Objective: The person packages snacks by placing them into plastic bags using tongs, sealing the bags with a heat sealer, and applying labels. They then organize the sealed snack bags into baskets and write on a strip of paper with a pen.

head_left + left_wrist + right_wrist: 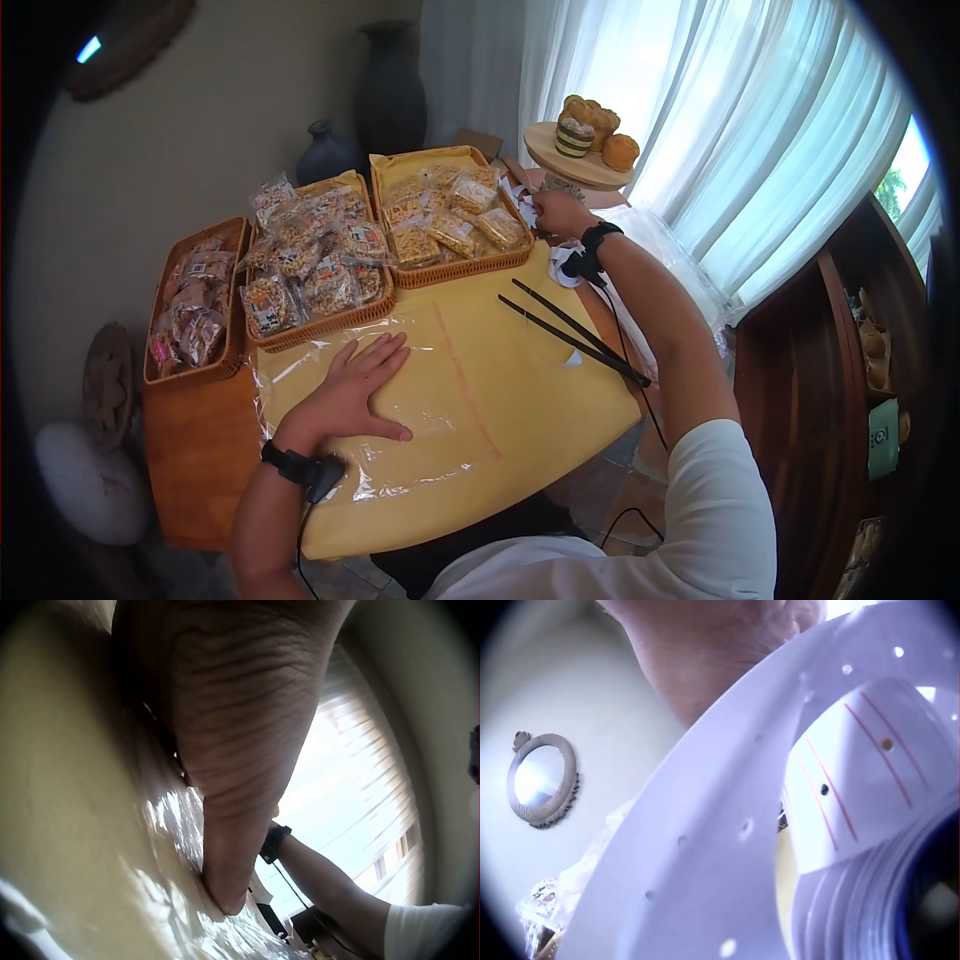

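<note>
My left hand [345, 395] rests spread on a clear plastic sheet [425, 475] laid over a yellow cloth [560, 440]. Its thumb [229, 862] touches the shiny plastic in the left wrist view. At the table's far right, my right hand [562, 213] has curled fingers at a white strip of paper or plastic [527, 205]. The right wrist view shows this strip [682, 825] close up, curling in loops, with small holes and thin red lines. The right fingertips are mostly hidden.
Wicker baskets of packaged snacks [465, 265] [330, 328] [195, 372] line the back and left. Two long black rods [575, 335] lie at right. Behind the right hand, a round wooden stand [560, 158] bears bread [620, 152]. Sheer curtains [700, 130] and a wooden shelf [795, 370] stand right.
</note>
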A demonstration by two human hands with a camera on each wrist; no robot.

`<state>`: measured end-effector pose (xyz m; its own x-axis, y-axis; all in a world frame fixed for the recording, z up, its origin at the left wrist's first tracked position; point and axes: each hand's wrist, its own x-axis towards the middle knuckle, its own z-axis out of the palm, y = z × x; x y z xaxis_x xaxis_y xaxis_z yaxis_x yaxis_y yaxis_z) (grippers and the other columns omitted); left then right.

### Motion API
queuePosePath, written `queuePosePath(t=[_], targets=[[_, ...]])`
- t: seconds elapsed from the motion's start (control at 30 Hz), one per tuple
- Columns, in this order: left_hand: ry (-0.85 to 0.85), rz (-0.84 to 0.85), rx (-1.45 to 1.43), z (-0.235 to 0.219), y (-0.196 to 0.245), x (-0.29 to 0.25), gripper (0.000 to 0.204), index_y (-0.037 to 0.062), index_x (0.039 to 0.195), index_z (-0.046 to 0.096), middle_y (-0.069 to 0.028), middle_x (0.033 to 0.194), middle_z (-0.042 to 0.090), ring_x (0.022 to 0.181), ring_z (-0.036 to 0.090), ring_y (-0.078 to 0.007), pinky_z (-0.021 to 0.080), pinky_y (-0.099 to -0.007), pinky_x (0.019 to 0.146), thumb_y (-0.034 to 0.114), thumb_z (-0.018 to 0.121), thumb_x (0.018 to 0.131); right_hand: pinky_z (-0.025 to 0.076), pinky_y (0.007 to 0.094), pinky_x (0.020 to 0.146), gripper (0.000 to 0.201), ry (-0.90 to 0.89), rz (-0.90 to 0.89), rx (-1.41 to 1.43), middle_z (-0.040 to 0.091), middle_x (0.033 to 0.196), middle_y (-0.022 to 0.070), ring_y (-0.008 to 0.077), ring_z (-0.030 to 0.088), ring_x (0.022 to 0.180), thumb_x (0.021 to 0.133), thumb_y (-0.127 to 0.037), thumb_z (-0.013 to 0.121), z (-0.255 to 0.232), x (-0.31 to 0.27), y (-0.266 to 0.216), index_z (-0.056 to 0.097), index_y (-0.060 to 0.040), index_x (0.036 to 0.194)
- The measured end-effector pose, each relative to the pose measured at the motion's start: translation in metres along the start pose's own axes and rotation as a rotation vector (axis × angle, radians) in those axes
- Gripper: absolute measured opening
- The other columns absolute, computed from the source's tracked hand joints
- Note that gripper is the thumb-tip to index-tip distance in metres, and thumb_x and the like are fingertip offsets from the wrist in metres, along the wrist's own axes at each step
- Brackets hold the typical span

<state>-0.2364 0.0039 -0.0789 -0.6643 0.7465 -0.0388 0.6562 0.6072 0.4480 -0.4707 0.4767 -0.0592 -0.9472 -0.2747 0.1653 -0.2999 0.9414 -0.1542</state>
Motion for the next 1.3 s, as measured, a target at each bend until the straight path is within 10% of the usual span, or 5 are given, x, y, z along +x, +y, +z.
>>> queuePosePath(t=[0.73,0.8,1.07,1.2,1.3], targets=[[0.030,-0.007,-0.020,0.007,-0.005,-0.002,0.131,0.0080,0.171,0.031,-0.0156,0.179,0.025,0.167,0.019,-0.0302,0.006,-0.0568,0.134,0.071,0.088,0.071,0.057,0.0438,0.096,0.043,-0.069,-0.032,-0.039,0.079,0.114,0.0181,0.0343,0.074,0.105,0.084,-0.023,0.077,-0.019,-0.010,0.010,0.078,-0.0050,0.124],[0.051,0.029,0.013,0.007,-0.006,-0.004,0.129,0.0074,0.170,0.032,-0.0154,0.179,0.026,0.167,0.020,-0.0299,0.006,-0.0573,0.134,0.070,0.087,0.071,0.057,0.0433,0.097,0.041,-0.167,0.147,-0.041,0.079,0.112,0.0184,0.0329,0.074,0.103,0.087,-0.023,0.076,-0.066,-0.034,-0.053,0.078,-0.0056,0.124],[0.045,0.143,-0.002,0.004,0.026,-0.011,0.114,0.0127,0.168,0.039,-0.0159,0.177,0.029,0.165,0.025,-0.0313,0.010,-0.0603,0.133,0.061,0.087,0.076,0.058,0.0420,0.086,0.017,0.220,-0.175,0.046,0.073,0.099,0.0132,0.0319,0.073,0.092,0.098,-0.018,0.069,-0.097,-0.105,-0.147,0.074,-0.0035,0.105],[0.058,0.267,0.010,0.001,0.060,-0.009,0.097,0.0112,0.163,0.048,-0.0172,0.174,0.036,0.161,0.033,-0.0326,0.017,-0.0605,0.132,0.054,0.083,0.083,0.057,0.0431,0.089,0.025,-0.035,-0.236,0.291,0.073,0.100,0.0163,0.0338,0.073,0.098,0.097,-0.022,0.072,-0.063,-0.173,-0.207,0.073,-0.0015,0.112],[0.079,0.324,-0.128,0.000,0.071,-0.007,0.078,0.0106,0.157,0.056,-0.0161,0.165,0.051,0.154,0.046,-0.0339,0.027,-0.0578,0.129,0.041,0.082,0.090,0.055,0.0451,0.092,0.037,0.117,-0.374,0.278,0.073,0.103,0.0162,0.0354,0.072,0.102,0.094,-0.028,0.076,0.013,-0.184,-0.221,0.071,-0.0022,0.121]])
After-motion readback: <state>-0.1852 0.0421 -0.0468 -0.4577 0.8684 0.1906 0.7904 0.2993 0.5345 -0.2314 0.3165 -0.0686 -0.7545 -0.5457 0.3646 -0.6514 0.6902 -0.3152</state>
